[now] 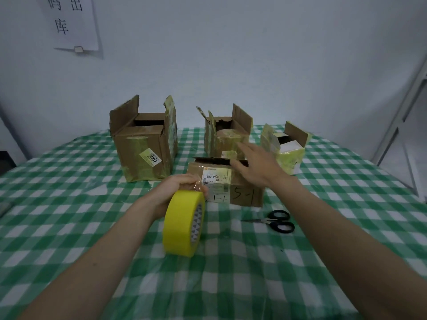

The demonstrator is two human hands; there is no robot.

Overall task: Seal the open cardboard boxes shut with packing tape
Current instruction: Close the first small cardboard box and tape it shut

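A yellow roll of packing tape (183, 224) stands on edge in front of me, gripped from above by my left hand (178, 188). A clear strip of tape is lifted near the fingers. Just behind it lies a low cardboard box (245, 192) with a white label and "5-1" written on its front. My right hand (256, 165) hovers over that box's top with fingers spread. Three boxes with flaps up stand further back: a large one (143, 153) at left, a middle one (226, 137), and a small yellow-taped one (286, 146) at right.
Black-handled scissors (277, 221) lie on the green-and-white checked tablecloth (69, 204) to the right of the tape roll. A paper sign (71, 21) hangs on the wall at upper left. A white frame (402, 125) stands at the far right.
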